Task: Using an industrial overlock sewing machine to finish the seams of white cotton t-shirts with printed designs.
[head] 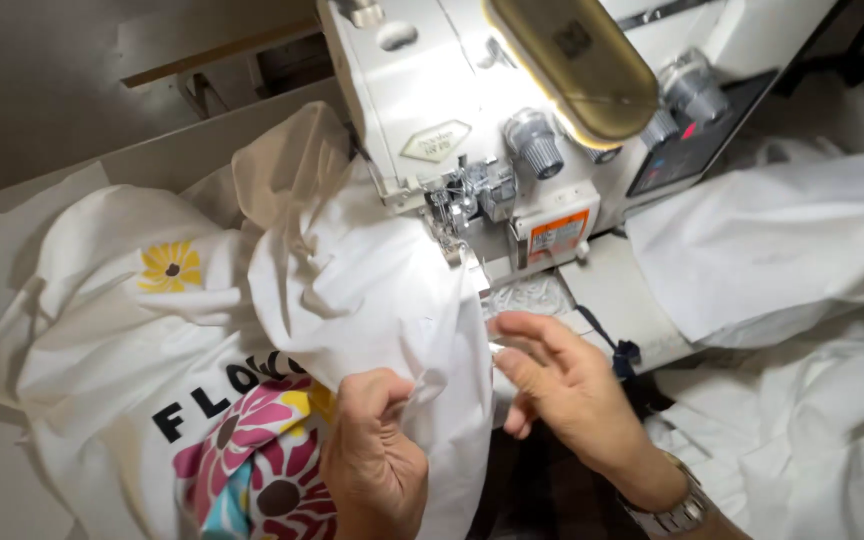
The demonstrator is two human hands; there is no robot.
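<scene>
White garment [352, 290] with a flower print lies bunched just ahead of the left hand [377, 460], which is closed in a pinch on a fold of the cloth; its edge runs up to the presser foot [449, 232] of the overlock sewing machine [472, 120]. The right hand [557, 380], fingers loosely curled and half open, touches that edge just beside the left, gripping nothing firmly. Feeding well probably means keeping the edge flat and fingertips clear of the needle

White garment [352, 290] with yellow, pink flower prints; white machine [452, 90].
</scene>
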